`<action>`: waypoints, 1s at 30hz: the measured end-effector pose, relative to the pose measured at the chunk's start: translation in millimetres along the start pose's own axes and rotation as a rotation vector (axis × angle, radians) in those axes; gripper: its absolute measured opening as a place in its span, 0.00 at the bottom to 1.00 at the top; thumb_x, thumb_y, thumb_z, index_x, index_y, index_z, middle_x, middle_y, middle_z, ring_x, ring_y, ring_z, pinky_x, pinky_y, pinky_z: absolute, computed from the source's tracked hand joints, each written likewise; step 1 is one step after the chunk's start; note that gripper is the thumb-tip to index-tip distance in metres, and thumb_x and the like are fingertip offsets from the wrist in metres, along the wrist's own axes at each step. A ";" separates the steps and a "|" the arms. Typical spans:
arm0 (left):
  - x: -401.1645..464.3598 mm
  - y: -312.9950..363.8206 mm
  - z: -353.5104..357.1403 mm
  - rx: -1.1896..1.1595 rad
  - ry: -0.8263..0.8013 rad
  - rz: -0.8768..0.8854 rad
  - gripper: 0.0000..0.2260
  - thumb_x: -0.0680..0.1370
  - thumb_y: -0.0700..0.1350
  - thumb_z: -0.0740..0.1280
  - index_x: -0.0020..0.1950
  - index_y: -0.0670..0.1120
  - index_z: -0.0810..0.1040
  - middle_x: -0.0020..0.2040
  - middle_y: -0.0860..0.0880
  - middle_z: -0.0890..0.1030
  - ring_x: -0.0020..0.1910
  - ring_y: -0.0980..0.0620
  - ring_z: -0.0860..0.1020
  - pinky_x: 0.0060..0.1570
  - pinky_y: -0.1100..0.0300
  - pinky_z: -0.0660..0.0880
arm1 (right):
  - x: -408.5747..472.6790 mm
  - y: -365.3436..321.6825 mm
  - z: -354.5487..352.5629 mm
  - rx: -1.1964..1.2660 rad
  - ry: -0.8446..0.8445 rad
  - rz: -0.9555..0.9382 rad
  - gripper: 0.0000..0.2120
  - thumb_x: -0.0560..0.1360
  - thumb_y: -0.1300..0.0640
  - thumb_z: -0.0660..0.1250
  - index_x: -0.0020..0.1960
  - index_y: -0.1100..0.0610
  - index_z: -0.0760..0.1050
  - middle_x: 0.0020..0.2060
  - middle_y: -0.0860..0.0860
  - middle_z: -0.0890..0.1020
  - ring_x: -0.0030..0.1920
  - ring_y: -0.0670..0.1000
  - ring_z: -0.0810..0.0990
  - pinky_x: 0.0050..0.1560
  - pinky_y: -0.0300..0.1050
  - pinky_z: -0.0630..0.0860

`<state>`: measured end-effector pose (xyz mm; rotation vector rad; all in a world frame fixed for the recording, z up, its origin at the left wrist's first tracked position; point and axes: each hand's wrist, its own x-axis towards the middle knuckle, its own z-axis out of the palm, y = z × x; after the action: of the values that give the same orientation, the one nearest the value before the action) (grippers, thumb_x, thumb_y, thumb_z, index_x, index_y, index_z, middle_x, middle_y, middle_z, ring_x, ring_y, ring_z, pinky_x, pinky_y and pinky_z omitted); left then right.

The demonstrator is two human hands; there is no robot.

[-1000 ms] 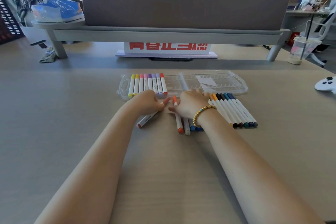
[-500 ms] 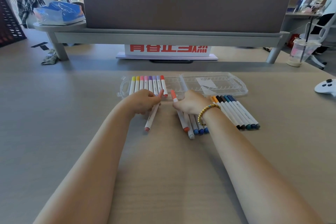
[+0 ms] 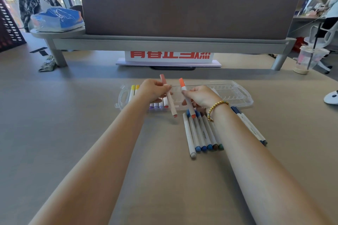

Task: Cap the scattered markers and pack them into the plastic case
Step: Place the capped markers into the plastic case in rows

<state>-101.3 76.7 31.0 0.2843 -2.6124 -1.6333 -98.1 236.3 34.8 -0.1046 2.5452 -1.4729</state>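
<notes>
My left hand point(image 3: 154, 90) grips a salmon-pink capped marker point(image 3: 169, 97), lifted off the table and tilted, cap end up. My right hand point(image 3: 200, 97) holds an orange capped marker point(image 3: 186, 97) the same way, beside the first. Behind both hands lies the open clear plastic case point(image 3: 236, 93); its left half holds a row of yellow, purple and red markers point(image 3: 132, 92), partly hidden by my left hand. A loose row of white markers with blue, brown and green ends point(image 3: 203, 133) lies on the table under my right wrist, and more dark-capped markers point(image 3: 250, 128) show to the right of my forearm.
A grey desk shelf with a brown divider panel point(image 3: 190, 7) stands behind the case, with a red-lettered sign point(image 3: 170, 56) under it. A plastic drink cup point(image 3: 307, 60) stands far right, a white controller point(image 3: 332, 97) at the right edge, a blue bag point(image 3: 56, 19) on the shelf's left end.
Both hands have lifted their markers off the table and raised them over the case's front edge. The camera has moved closer.
</notes>
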 end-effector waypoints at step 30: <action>39.0 -28.6 -18.0 0.107 0.053 -0.030 0.13 0.78 0.49 0.64 0.37 0.43 0.77 0.37 0.46 0.80 0.34 0.53 0.78 0.35 0.63 0.77 | 77.9 -8.4 52.2 -0.329 0.055 -0.034 0.14 0.78 0.51 0.61 0.55 0.61 0.77 0.48 0.56 0.80 0.48 0.54 0.79 0.45 0.42 0.73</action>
<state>-133.4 41.6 11.2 0.3687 -2.6727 -1.4748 -163.8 175.2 6.1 -0.1579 2.8217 -1.0674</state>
